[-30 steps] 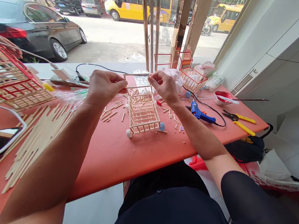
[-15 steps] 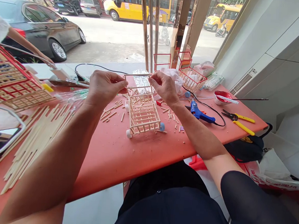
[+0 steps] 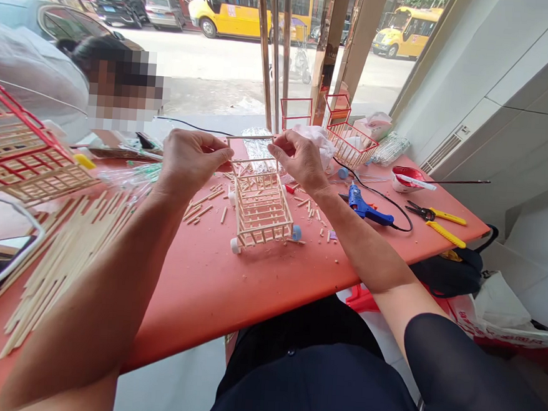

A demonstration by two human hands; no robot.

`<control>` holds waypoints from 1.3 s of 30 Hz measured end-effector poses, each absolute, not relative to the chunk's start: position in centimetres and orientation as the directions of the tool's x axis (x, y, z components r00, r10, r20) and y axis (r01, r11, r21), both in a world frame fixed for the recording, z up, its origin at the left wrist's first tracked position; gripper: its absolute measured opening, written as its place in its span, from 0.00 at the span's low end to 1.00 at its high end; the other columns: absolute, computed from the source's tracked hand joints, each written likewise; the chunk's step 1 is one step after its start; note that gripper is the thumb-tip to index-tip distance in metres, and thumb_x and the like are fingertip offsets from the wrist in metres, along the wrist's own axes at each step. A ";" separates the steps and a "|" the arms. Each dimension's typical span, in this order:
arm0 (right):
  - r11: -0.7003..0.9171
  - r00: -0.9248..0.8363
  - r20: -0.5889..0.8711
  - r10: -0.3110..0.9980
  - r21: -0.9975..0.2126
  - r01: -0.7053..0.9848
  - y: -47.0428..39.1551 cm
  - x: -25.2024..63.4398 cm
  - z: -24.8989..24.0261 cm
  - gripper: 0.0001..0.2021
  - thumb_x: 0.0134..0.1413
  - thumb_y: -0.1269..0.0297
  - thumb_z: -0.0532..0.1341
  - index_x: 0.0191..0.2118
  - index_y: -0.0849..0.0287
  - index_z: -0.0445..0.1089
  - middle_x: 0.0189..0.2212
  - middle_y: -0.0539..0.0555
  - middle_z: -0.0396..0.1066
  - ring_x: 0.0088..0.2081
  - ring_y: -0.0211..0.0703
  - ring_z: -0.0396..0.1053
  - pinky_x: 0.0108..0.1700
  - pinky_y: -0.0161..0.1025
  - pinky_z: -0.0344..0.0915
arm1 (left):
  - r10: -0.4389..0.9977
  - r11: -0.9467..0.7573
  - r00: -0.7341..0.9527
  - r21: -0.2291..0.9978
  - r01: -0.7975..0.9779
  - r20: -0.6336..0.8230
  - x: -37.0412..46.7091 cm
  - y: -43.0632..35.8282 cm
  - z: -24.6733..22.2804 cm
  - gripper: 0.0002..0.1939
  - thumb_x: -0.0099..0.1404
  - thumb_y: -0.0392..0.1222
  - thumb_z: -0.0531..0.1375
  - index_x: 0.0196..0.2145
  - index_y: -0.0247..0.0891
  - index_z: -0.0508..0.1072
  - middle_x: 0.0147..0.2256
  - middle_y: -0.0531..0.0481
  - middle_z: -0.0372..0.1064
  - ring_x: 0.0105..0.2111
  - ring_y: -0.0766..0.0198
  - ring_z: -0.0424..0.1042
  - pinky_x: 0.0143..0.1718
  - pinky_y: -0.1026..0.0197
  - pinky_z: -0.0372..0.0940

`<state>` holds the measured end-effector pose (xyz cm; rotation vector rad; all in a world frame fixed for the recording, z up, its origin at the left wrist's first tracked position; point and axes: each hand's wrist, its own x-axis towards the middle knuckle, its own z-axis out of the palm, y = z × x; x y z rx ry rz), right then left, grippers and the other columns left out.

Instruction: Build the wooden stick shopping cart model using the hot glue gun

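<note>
A small cart built of wooden sticks (image 3: 261, 216), with bottle-cap-like wheels, stands on the orange-red table (image 3: 193, 281). At its far end rises a handle frame with a stick crossbar (image 3: 251, 138) on top. My left hand (image 3: 195, 156) pinches the left side of this frame near the crossbar's end. Thumb and fingers of my right hand (image 3: 300, 157) are closed at the crossbar's right end. Exactly how the fingertips meet the wood is partly hidden. Cut stick pieces (image 3: 203, 213) lie scattered around the cart.
Long wooden sticks (image 3: 68, 260) lie at left beside a red-trimmed stick basket (image 3: 25, 144). At right are a blue glue gun (image 3: 367, 209), yellow-handled pliers (image 3: 444, 227) and a cup of red paint (image 3: 405, 177). Another person (image 3: 34, 70) leans in at far left.
My right hand has slid slightly left along the crossbar. My left hand and the cart stay almost still. The other person has bent down, bringing their head into view.
</note>
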<state>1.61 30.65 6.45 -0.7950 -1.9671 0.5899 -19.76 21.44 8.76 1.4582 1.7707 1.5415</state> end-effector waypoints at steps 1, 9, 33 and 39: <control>0.680 -0.380 0.570 0.728 -0.667 0.304 30.6 1.6 6.5 0.08 0.69 0.60 0.67 0.38 0.58 0.73 0.35 0.50 0.78 0.37 0.39 0.70 0.48 0.43 0.68 | 0.859 -0.142 -0.387 0.881 0.451 0.336 -19.7 21.4 8.8 0.10 0.52 0.44 0.70 0.30 0.34 0.84 0.24 0.49 0.77 0.26 0.58 0.82 0.36 0.53 0.83; 0.676 -0.384 0.558 0.736 -0.632 0.378 30.6 1.6 6.7 0.08 0.70 0.60 0.67 0.39 0.57 0.74 0.32 0.50 0.75 0.34 0.39 0.68 0.45 0.44 0.66 | 0.853 -0.131 -0.389 0.865 0.485 0.347 -19.3 21.0 9.2 0.09 0.53 0.43 0.69 0.29 0.34 0.83 0.23 0.49 0.74 0.27 0.56 0.83 0.37 0.52 0.83; 0.676 -0.370 0.566 0.737 -0.617 0.403 30.5 1.2 6.1 0.07 0.71 0.64 0.63 0.38 0.56 0.72 0.28 0.48 0.70 0.31 0.39 0.64 0.44 0.43 0.66 | 0.871 -0.134 -0.373 0.884 0.448 0.321 -18.9 21.0 9.2 0.05 0.54 0.41 0.69 0.27 0.36 0.82 0.24 0.50 0.75 0.26 0.58 0.81 0.40 0.49 0.84; 0.662 -0.358 0.558 0.749 -0.651 0.372 30.4 1.2 6.0 0.09 0.71 0.60 0.64 0.35 0.55 0.71 0.29 0.48 0.72 0.32 0.38 0.63 0.44 0.43 0.67 | 0.871 -0.118 -0.374 0.875 0.469 0.318 -18.9 21.1 8.9 0.04 0.53 0.40 0.68 0.26 0.38 0.81 0.25 0.49 0.77 0.28 0.55 0.83 0.44 0.46 0.84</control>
